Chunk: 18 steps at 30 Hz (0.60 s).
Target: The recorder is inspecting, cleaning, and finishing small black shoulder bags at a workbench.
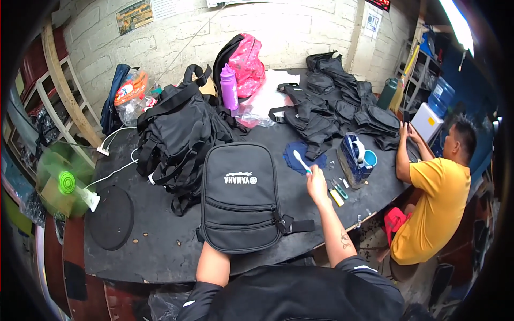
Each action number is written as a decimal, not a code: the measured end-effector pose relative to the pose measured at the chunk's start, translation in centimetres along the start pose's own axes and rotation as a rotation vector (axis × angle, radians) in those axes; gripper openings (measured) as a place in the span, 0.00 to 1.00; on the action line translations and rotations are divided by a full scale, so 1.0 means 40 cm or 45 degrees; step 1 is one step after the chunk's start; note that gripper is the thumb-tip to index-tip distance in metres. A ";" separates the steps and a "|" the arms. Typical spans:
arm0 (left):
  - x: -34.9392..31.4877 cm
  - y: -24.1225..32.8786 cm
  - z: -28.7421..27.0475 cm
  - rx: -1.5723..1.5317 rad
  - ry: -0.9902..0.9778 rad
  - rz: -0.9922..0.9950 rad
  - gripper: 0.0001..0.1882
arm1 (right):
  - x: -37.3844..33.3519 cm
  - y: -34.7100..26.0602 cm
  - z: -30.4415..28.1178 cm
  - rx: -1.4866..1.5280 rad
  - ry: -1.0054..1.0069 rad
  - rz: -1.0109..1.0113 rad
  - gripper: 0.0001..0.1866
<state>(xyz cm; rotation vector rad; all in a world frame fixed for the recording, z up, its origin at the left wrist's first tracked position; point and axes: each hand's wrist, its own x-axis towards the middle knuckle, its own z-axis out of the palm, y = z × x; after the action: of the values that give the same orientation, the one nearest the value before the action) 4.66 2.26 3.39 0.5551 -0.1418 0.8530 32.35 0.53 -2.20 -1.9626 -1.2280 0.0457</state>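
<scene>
My right hand (316, 183) is closed around the handle of a white toothbrush (300, 159), its head pointing away from me over a crumpled dark blue cloth (292, 152). A black backpack (240, 195) with a white print and two zipped pockets lies in front of me, near the table's front edge. My left forearm (213, 263) goes in under the near end of this backpack, so the hand and its fingers are hidden. A buckle with a black strap (300, 226) sticks out at the backpack's right side.
Black bags pile up at left (179, 131); flat black bag pieces (332, 104) lie far right. A purple bottle (228, 88) stands before a pink bag (250, 67). Right of my hand are a blue container (356, 160) and small snips (339, 190). A green fan (67, 182) stands left; a seated person (436, 198) right.
</scene>
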 end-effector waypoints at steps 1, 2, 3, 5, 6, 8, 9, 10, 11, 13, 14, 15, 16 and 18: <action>0.007 -0.006 0.002 -0.005 -0.009 -0.016 0.26 | -0.010 0.092 0.010 -0.036 -0.029 -0.090 0.09; 0.004 -0.002 -0.004 0.004 0.004 -0.007 0.26 | -0.034 0.108 0.009 -0.111 -0.001 -0.168 0.09; 0.004 0.000 -0.009 0.010 0.010 -0.001 0.26 | -0.052 0.124 0.001 -0.189 0.035 -0.245 0.09; -0.004 0.004 -0.018 0.025 0.033 0.009 0.26 | -0.074 0.146 -0.030 -0.362 0.180 -0.113 0.11; -0.012 0.000 -0.020 0.025 0.042 0.001 0.26 | -0.086 0.173 -0.044 -0.470 0.315 -0.044 0.11; -0.033 -0.004 -0.025 0.031 0.069 -0.006 0.26 | -0.106 0.209 -0.066 -0.667 0.419 0.042 0.13; -0.030 -0.004 -0.025 0.035 0.068 -0.004 0.26 | -0.107 0.244 -0.073 -0.736 0.435 0.057 0.14; -0.026 -0.003 -0.026 0.040 0.069 0.003 0.26 | -0.105 0.272 -0.079 -0.708 0.405 0.022 0.14; -0.023 -0.002 -0.027 0.045 0.070 0.012 0.26 | -0.101 0.297 -0.084 -0.679 0.374 -0.015 0.15; -0.034 0.001 -0.029 0.062 0.088 0.040 0.26 | -0.098 0.306 -0.096 -0.649 0.353 0.101 0.13; -0.040 0.004 -0.030 0.071 0.098 0.055 0.26 | -0.091 0.320 -0.097 -0.715 0.349 0.154 0.13; -0.046 0.005 -0.029 0.078 0.104 0.062 0.26 | -0.091 0.343 -0.104 -0.784 0.349 0.214 0.13; -0.049 0.008 -0.028 0.087 0.110 0.072 0.26 | -0.093 0.361 -0.107 -0.800 0.361 0.216 0.12; -0.059 0.013 -0.028 0.107 0.123 0.085 0.26 | -0.102 0.368 -0.112 -0.784 0.344 0.242 0.11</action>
<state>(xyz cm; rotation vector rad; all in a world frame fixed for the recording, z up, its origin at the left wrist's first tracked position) 2.63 1.52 1.85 0.5894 -0.0364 0.9520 42.97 -8.34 -10.09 -2.5032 -0.9375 -0.5425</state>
